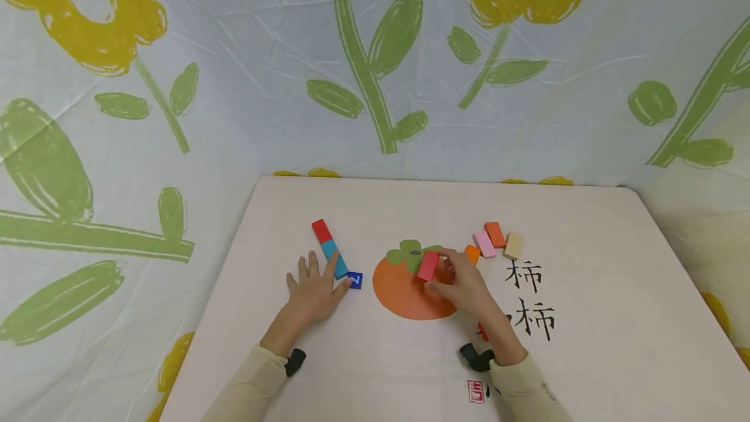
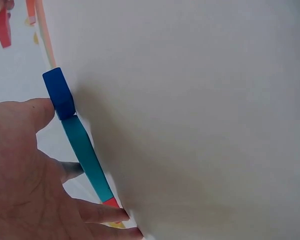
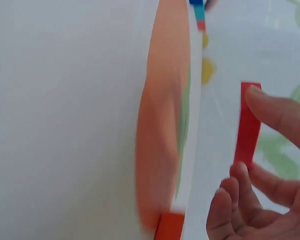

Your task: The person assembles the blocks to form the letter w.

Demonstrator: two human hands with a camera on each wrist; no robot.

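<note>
My right hand (image 1: 465,285) pinches a red block (image 1: 429,266) between thumb and fingers, held over the persimmon picture (image 1: 404,301). In the right wrist view the same red block (image 3: 248,122) is gripped at its two ends, above the surface. My left hand (image 1: 313,293) lies with spread, straight fingers beside a slanting row of blocks. That row has a red block (image 1: 321,230) at the far end, a light blue stretch (image 1: 335,259), and a dark blue block (image 1: 355,280) with a white mark at the near end. The left thumb touches the dark blue block (image 2: 59,92).
Right of the persimmon lie loose blocks: an orange-red block (image 1: 495,235), a pink block (image 1: 484,244), a beige block (image 1: 513,246) and an orange block (image 1: 471,254). Black characters (image 1: 534,319) mark the table (image 1: 609,279). A flowered cloth (image 1: 246,83) hangs behind it.
</note>
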